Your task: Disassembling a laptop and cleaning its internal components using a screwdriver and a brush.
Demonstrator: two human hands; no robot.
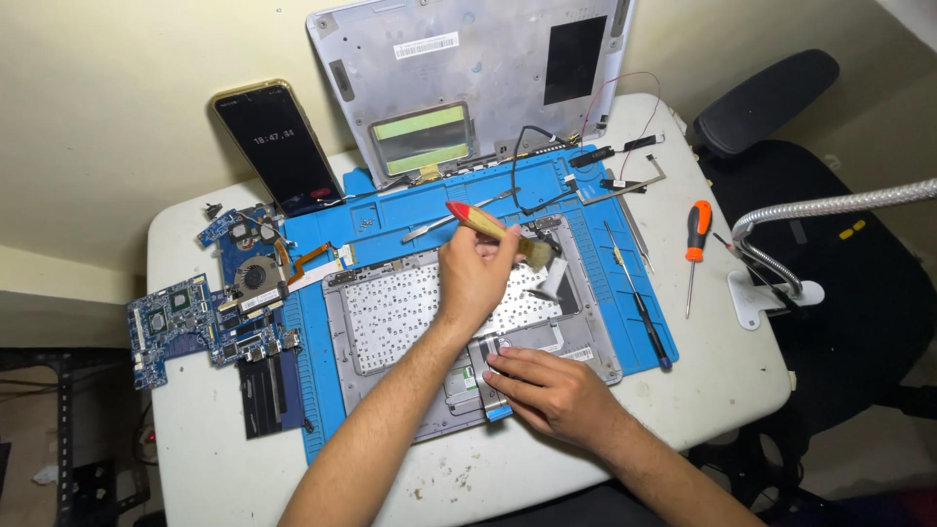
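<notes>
An opened grey laptop chassis (pixel 386 371), its inside facing up, lies on a blue work mat (pixel 420 210). My left hand (pixel 475 278) grips a paintbrush (pixel 493 227) with a wooden handle and a red end, its bristles over the chassis's upper right part. My right hand (pixel 547 390) rests flat on the chassis's lower edge, fingers pointing left, touching a small metal part with a blue tab.
A blue circuit board with fan (pixel 210 312) lies at the left. A phone (pixel 276 146) and the laptop's grey cover (pixel 468 78) lean on the wall. An orange-handled screwdriver (pixel 695 244), a black screwdriver (pixel 639 307), loose cables and a gooseneck lamp (pixel 781 254) sit right.
</notes>
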